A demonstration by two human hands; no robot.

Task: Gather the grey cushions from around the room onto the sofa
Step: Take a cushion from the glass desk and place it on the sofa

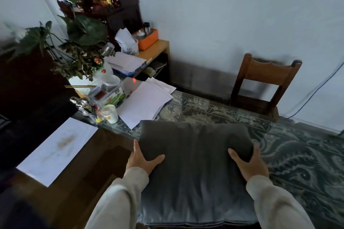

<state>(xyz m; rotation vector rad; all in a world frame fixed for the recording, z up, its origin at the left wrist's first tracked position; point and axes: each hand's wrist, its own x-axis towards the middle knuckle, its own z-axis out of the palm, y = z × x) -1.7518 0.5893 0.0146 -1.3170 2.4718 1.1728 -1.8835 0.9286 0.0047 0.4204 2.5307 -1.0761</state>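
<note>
A dark grey cushion (195,154) fills the lower middle of the head view, lying over the glass-topped table (297,154) with a patterned cloth under the glass. My left hand (142,160) grips the cushion's left edge, thumb on top and fingers around the side. On the right edge my right hand (248,162) holds it the same way. Both arms wear pale sleeves. No sofa is in view.
White papers (147,102), a paper cup (111,113), jars and a potted plant (81,50) crowd the table's left end. A wooden chair (264,83) stands against the pale wall beyond the table. A small shelf (154,52) carries an orange box.
</note>
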